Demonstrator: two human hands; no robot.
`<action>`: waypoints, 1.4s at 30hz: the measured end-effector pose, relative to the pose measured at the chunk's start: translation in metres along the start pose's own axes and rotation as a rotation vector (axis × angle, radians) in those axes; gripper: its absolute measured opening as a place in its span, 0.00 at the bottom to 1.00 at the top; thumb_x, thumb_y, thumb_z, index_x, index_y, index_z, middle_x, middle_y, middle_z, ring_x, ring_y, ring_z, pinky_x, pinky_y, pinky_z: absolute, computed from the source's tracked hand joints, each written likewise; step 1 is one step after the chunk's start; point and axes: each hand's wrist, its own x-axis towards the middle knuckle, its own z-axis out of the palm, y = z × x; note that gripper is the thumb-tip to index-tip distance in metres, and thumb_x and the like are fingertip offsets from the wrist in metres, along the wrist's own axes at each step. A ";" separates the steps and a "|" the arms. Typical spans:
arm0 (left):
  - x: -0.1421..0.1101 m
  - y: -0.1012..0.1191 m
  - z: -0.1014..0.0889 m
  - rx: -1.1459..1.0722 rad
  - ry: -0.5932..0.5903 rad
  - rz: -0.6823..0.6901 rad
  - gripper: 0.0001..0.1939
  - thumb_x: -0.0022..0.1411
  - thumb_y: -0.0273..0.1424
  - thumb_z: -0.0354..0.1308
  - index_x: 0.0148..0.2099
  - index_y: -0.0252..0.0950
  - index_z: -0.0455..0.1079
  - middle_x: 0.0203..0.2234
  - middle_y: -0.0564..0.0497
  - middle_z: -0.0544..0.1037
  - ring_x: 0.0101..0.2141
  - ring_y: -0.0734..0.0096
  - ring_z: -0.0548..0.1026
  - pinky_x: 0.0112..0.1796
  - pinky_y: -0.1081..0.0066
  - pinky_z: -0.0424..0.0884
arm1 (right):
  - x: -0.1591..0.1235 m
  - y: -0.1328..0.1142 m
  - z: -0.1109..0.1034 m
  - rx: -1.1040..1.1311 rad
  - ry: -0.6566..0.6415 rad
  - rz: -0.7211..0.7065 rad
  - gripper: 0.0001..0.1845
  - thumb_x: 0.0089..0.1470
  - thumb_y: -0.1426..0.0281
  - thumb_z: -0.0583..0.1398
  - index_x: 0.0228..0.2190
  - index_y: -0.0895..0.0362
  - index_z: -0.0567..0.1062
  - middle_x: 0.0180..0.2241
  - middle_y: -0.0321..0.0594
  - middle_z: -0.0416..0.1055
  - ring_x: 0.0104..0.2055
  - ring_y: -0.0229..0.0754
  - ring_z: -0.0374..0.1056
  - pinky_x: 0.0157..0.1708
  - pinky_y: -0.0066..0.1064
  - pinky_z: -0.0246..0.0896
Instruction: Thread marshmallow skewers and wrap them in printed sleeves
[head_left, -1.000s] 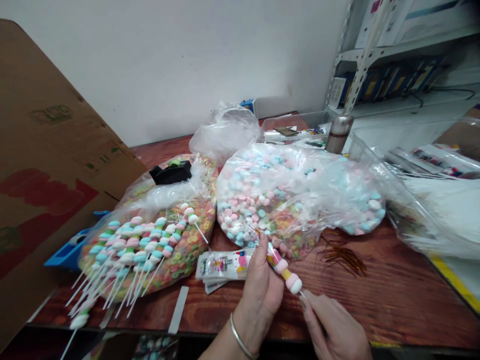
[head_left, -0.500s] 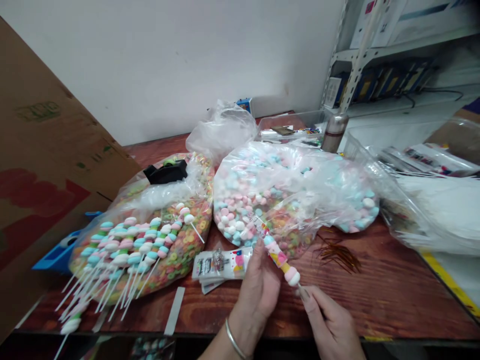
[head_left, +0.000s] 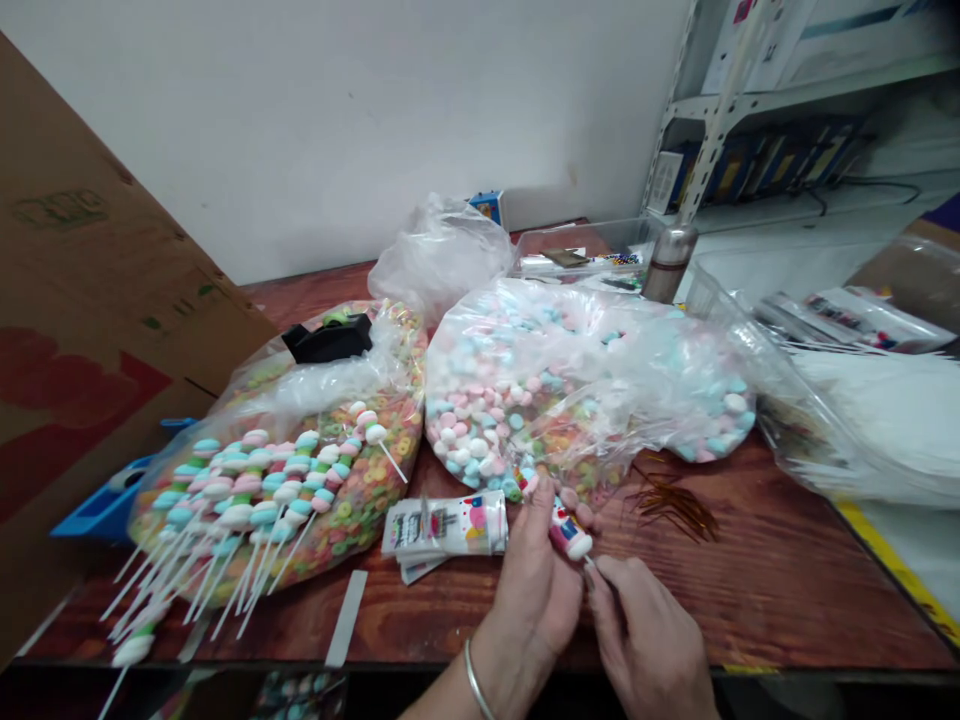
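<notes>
My left hand [head_left: 534, 590], with a metal bangle on its wrist, pinches a marshmallow skewer [head_left: 570, 533] in a clear printed sleeve. Most of the skewer is hidden by those fingers, with a white marshmallow showing at its lower end. My right hand [head_left: 645, 640] has its fingertips on the thin white stick just below that marshmallow. A stack of printed packets [head_left: 442, 527] lies beside my left hand. Behind them sit a bag of pastel marshmallows [head_left: 510, 390] and a bag of coloured cereal rings [head_left: 360, 480], with several finished skewers [head_left: 247, 490] lying on it.
The reddish wooden table [head_left: 750, 580] holds a black tape dispenser [head_left: 328, 338], brown twist ties [head_left: 671, 505], a steel flask [head_left: 669, 262] and a plastic box [head_left: 585, 250]. A cardboard sheet [head_left: 90, 300] stands at left, and a metal shelf [head_left: 712, 110] stands behind.
The skewer has swung down and closer to my left hand, which now hides most of it. Both hands have moved slightly left and closer together. The view has shifted a little.
</notes>
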 end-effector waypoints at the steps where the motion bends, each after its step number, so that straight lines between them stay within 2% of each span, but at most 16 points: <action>1: -0.001 -0.002 -0.001 -0.012 0.005 -0.033 0.10 0.61 0.35 0.63 0.34 0.34 0.68 0.25 0.54 0.70 0.26 0.75 0.71 0.30 0.73 0.71 | 0.001 0.001 0.000 0.045 -0.049 0.066 0.07 0.63 0.71 0.56 0.43 0.56 0.72 0.32 0.41 0.76 0.32 0.41 0.73 0.33 0.29 0.66; 3: -0.002 -0.004 -0.003 -0.024 0.036 -0.054 0.10 0.61 0.36 0.62 0.34 0.34 0.67 0.25 0.53 0.70 0.26 0.74 0.71 0.31 0.72 0.71 | 0.002 0.003 -0.002 0.097 -0.114 0.137 0.07 0.64 0.70 0.55 0.42 0.56 0.72 0.33 0.41 0.76 0.33 0.40 0.73 0.33 0.27 0.65; 6: -0.001 -0.003 -0.005 -0.019 0.049 0.008 0.09 0.62 0.35 0.62 0.37 0.35 0.68 0.26 0.54 0.70 0.27 0.74 0.71 0.33 0.72 0.71 | -0.001 0.006 -0.006 0.078 -0.087 0.100 0.06 0.62 0.71 0.58 0.40 0.55 0.74 0.30 0.38 0.75 0.31 0.40 0.72 0.35 0.29 0.62; 7: -0.001 -0.003 -0.006 -0.016 0.033 0.019 0.09 0.62 0.35 0.62 0.37 0.35 0.68 0.26 0.54 0.70 0.27 0.75 0.71 0.33 0.72 0.71 | -0.002 0.006 -0.007 0.129 -0.111 0.127 0.06 0.62 0.70 0.57 0.39 0.55 0.74 0.29 0.37 0.74 0.30 0.40 0.71 0.34 0.29 0.61; 9: -0.001 -0.005 -0.008 -0.008 -0.011 0.004 0.09 0.62 0.36 0.61 0.37 0.34 0.69 0.26 0.53 0.70 0.27 0.74 0.70 0.33 0.72 0.71 | -0.002 0.003 -0.008 0.360 -0.230 0.305 0.09 0.64 0.67 0.54 0.34 0.55 0.73 0.28 0.36 0.72 0.28 0.38 0.68 0.31 0.27 0.59; 12: -0.003 -0.007 -0.012 -0.018 -0.055 -0.075 0.12 0.62 0.38 0.61 0.37 0.33 0.69 0.24 0.54 0.70 0.26 0.74 0.70 0.33 0.71 0.71 | 0.000 -0.003 -0.006 0.844 -0.371 0.750 0.19 0.64 0.56 0.54 0.27 0.55 0.68 0.20 0.29 0.58 0.19 0.32 0.54 0.19 0.23 0.48; 14: -0.003 -0.007 -0.013 -0.040 -0.076 -0.124 0.13 0.62 0.39 0.61 0.38 0.33 0.70 0.23 0.54 0.70 0.25 0.74 0.70 0.33 0.70 0.71 | 0.002 -0.006 -0.005 1.120 -0.370 0.971 0.22 0.59 0.50 0.58 0.26 0.55 0.66 0.17 0.23 0.49 0.16 0.28 0.42 0.16 0.22 0.38; 17: -0.002 -0.004 -0.015 -0.051 -0.101 -0.154 0.15 0.61 0.41 0.61 0.40 0.33 0.70 0.23 0.54 0.71 0.26 0.71 0.72 0.33 0.69 0.72 | 0.005 -0.009 -0.003 1.348 -0.348 1.111 0.24 0.53 0.48 0.63 0.26 0.56 0.67 0.16 0.21 0.47 0.15 0.25 0.36 0.14 0.22 0.36; 20: 0.000 0.001 -0.014 -0.059 -0.071 -0.157 0.17 0.60 0.43 0.62 0.39 0.33 0.71 0.22 0.54 0.72 0.26 0.71 0.73 0.34 0.68 0.73 | 0.007 -0.010 -0.003 1.396 -0.328 1.146 0.25 0.50 0.47 0.64 0.25 0.57 0.68 0.15 0.20 0.47 0.14 0.24 0.35 0.14 0.21 0.38; 25: 0.004 0.008 -0.010 -0.050 0.000 -0.073 0.17 0.57 0.43 0.64 0.35 0.33 0.70 0.19 0.57 0.69 0.22 0.75 0.70 0.34 0.69 0.72 | 0.004 -0.010 -0.002 1.370 -0.351 1.142 0.27 0.50 0.46 0.64 0.24 0.57 0.68 0.14 0.18 0.45 0.13 0.23 0.36 0.14 0.20 0.38; 29: 0.000 -0.003 -0.009 -0.027 -0.043 -0.075 0.16 0.59 0.42 0.63 0.31 0.34 0.69 0.16 0.58 0.66 0.21 0.77 0.69 0.31 0.73 0.70 | 0.007 -0.010 0.003 1.340 -0.384 1.129 0.29 0.47 0.42 0.63 0.23 0.57 0.68 0.13 0.19 0.46 0.12 0.24 0.35 0.12 0.21 0.38; 32: -0.006 -0.017 -0.011 0.080 -0.068 -0.060 0.17 0.59 0.42 0.63 0.28 0.34 0.69 0.17 0.55 0.68 0.23 0.75 0.70 0.29 0.75 0.68 | 0.016 -0.013 0.005 1.278 -0.319 1.129 0.29 0.45 0.42 0.64 0.25 0.57 0.69 0.14 0.21 0.48 0.14 0.25 0.39 0.14 0.21 0.36; 35: -0.008 -0.019 -0.013 0.152 -0.075 -0.046 0.15 0.57 0.42 0.65 0.34 0.33 0.73 0.27 0.49 0.76 0.30 0.70 0.75 0.34 0.71 0.71 | 0.020 -0.014 0.005 1.252 -0.266 1.107 0.29 0.44 0.43 0.65 0.25 0.57 0.69 0.15 0.22 0.48 0.16 0.26 0.39 0.15 0.21 0.35; 39: 0.003 0.007 -0.012 0.062 -0.116 0.011 0.24 0.53 0.43 0.68 0.49 0.37 0.73 0.42 0.44 0.78 0.41 0.60 0.77 0.39 0.65 0.73 | 0.015 -0.010 0.003 1.277 -0.299 1.085 0.27 0.50 0.44 0.62 0.25 0.57 0.68 0.15 0.20 0.46 0.15 0.26 0.37 0.15 0.22 0.35; 40: 0.006 0.015 -0.011 0.039 -0.111 0.032 0.25 0.52 0.43 0.69 0.50 0.38 0.72 0.42 0.45 0.78 0.41 0.60 0.77 0.39 0.65 0.74 | 0.012 -0.009 0.003 1.271 -0.314 1.082 0.27 0.51 0.44 0.61 0.25 0.57 0.68 0.15 0.20 0.46 0.15 0.26 0.38 0.15 0.22 0.35; 42: 0.013 0.028 -0.008 0.013 -0.082 0.076 0.23 0.53 0.38 0.69 0.50 0.37 0.72 0.36 0.49 0.77 0.36 0.67 0.77 0.38 0.67 0.74 | 0.007 -0.008 0.002 1.244 -0.350 1.063 0.27 0.53 0.44 0.60 0.26 0.56 0.67 0.15 0.21 0.47 0.15 0.26 0.39 0.15 0.22 0.35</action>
